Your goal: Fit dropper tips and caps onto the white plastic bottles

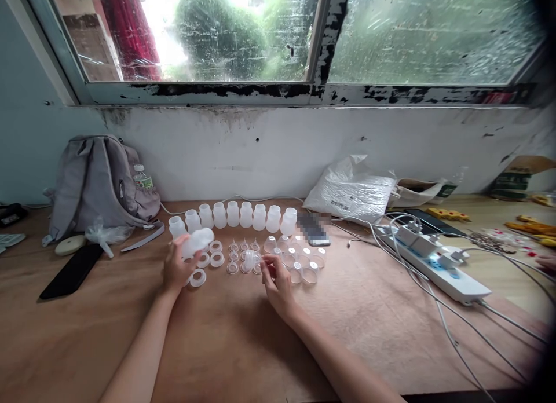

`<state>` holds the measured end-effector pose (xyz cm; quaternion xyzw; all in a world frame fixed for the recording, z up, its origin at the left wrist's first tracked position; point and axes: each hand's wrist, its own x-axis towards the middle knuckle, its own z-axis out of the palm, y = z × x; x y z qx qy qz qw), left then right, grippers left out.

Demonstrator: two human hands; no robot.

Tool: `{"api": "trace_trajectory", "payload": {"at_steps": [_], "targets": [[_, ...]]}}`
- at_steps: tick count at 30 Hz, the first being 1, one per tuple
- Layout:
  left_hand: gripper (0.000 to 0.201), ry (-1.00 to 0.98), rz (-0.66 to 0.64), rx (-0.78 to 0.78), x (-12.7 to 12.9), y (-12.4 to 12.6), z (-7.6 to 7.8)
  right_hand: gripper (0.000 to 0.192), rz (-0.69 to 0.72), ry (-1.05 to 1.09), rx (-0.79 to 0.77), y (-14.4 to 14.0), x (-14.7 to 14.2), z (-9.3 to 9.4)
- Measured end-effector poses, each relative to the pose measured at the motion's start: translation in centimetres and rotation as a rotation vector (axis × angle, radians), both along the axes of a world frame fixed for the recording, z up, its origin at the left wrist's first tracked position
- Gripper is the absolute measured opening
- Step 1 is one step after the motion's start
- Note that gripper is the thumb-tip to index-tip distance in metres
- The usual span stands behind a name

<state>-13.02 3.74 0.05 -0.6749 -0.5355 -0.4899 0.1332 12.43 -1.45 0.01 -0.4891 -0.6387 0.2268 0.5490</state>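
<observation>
Both bare forearms reach forward; left hand [176, 268] curled closed, right hand [277, 282] pinching with fingertips.

Single head-worn view, looking forward and down across the table [243, 339] toward the wall and window [278, 38]; forearms close, table's far edge mid-distance.

I see both my forearms bare to the elbow, no sleeves; left hand [176, 268] and right hand [278, 284] ungloved, without rings or watch.
</observation>
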Motion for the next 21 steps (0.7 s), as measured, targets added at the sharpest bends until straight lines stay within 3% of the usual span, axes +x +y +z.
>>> {"api": "trace_trajectory", "payload": {"at_steps": [3,5,21], "targets": [[0.039,0.246,-0.256,-0.006,1.9,-1.0,0.4,0.012,0.004,0.018,-0.01,0.1,0.0,-0.1],[0.039,0.309,-0.332,0.001,2.8,-1.4,0.6,0.012,0.002,0.031,-0.022,0.1,0.1,-0.1],[0.04,0.323,-0.424,0.004,4.4,-1.9,0.3,0.014,0.052,0.052,-0.049,0.1,0.4,0.4]]}}
